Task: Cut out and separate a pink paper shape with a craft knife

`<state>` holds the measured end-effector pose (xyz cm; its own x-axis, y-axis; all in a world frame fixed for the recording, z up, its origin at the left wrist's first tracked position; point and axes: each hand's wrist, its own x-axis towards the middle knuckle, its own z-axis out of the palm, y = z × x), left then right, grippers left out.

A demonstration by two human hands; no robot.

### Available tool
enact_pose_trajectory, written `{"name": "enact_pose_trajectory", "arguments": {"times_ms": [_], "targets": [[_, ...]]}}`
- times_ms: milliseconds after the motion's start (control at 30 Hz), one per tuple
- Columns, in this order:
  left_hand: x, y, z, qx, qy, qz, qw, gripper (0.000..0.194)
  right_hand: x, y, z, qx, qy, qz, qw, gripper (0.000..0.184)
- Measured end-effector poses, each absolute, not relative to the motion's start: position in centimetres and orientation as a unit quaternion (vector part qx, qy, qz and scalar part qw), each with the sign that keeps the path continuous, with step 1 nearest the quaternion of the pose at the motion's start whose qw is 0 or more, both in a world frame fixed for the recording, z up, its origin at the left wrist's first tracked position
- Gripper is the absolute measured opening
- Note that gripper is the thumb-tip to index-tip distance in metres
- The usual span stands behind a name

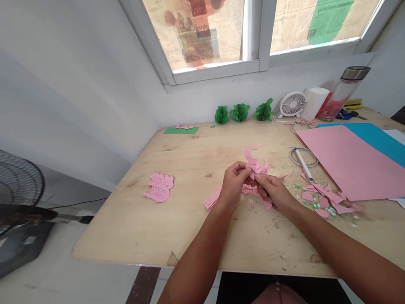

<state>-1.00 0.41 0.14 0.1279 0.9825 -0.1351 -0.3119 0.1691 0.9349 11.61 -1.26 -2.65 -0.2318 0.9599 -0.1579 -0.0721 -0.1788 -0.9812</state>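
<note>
Pink cut paper (pixel 252 158) with curved, scalloped edges is pinched in my left hand (pixel 236 181), above the middle of the wooden table. Against the same paper, my right hand (pixel 274 190) is closed around a thin dark tool, mostly covered by the fingers, so its kind is unclear. Below the hands lie more pink paper pieces (pixel 211 198), partly hidden by my left wrist. Off to the left sits a stack of pink scalloped cutouts (pixel 159 187).
Pink and green scraps (pixel 325 202), a white pen (pixel 303 164) and a large pink sheet (pixel 357 162) lie right. Along the wall stand green paper shapes (pixel 240 112), a small fan (pixel 292 104) and a bottle (pixel 343 93). A green strip (pixel 181 131) lies back left.
</note>
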Motion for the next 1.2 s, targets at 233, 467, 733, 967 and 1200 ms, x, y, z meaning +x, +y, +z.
{"name": "enact_pose_trajectory", "arguments": {"times_ms": [233,467,733,967,1200], "targets": [[-0.97,0.36,0.2,0.394,0.419,0.511,0.639,0.014,11.61,-1.19,-2.82,-0.461,-0.481,0.619,0.417,0.042],[-0.97,0.35,0.07,0.398,0.414,0.513,0.638,0.013,11.59,-1.17,-2.84,-0.459,-0.472,0.628,0.416,0.04],[-0.95,0.28,0.15,0.398,0.411,0.515,0.638,0.012,11.63,-1.14,-2.63,-0.453,-0.474,0.629,0.417,0.039],[-0.92,0.27,0.25,0.4,0.413,0.514,0.637,0.012,11.55,-1.21,-2.58,-0.453,-0.478,0.625,0.418,0.04],[-0.91,0.26,0.06,0.396,0.414,0.517,0.636,0.012,11.64,-1.14,-2.83,-0.451,-0.473,0.63,0.419,0.04]]}}
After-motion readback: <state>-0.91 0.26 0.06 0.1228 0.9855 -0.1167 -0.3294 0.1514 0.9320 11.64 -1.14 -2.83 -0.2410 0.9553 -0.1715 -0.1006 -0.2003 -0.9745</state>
